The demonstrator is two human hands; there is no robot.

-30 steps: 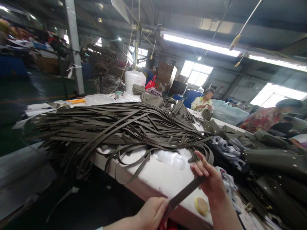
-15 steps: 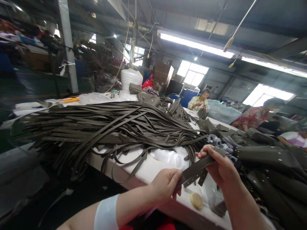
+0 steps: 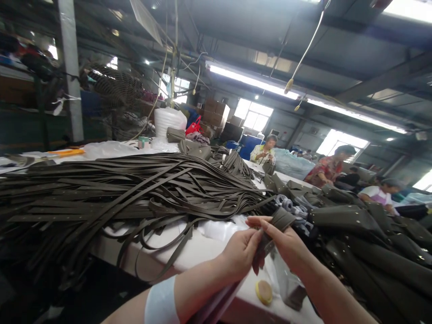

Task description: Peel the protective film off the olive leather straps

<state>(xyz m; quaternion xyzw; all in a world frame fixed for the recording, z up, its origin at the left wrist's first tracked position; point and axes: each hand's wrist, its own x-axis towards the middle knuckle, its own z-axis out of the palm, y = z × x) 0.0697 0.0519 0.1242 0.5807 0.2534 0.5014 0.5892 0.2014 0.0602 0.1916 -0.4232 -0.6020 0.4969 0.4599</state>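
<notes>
Between my two hands is a dark olive strap piece (image 3: 282, 218), folded over near its upper end. My left hand (image 3: 240, 252) pinches its lower part, fingers wrapped round it. My right hand (image 3: 285, 240) grips the upper part, with thumb and fingers pressed on it, close to my left fingertips. Just beyond them lies a big pile of long olive straps (image 3: 135, 184) with small metal studs, spread over the white table (image 3: 182, 249). Below my hands sits a round yellow-rimmed item (image 3: 263, 291).
Olive bags or panels (image 3: 340, 218) are heaped at the right, beside clear plastic rings (image 3: 285, 203). A white foam roll (image 3: 169, 122) and orange tool (image 3: 66, 152) stand farther back. Three people work across the table, one in a red patterned top (image 3: 326, 170).
My hands have come closer together, and the strap piece between them is now folded and more covered. The view has swung to the right.
</notes>
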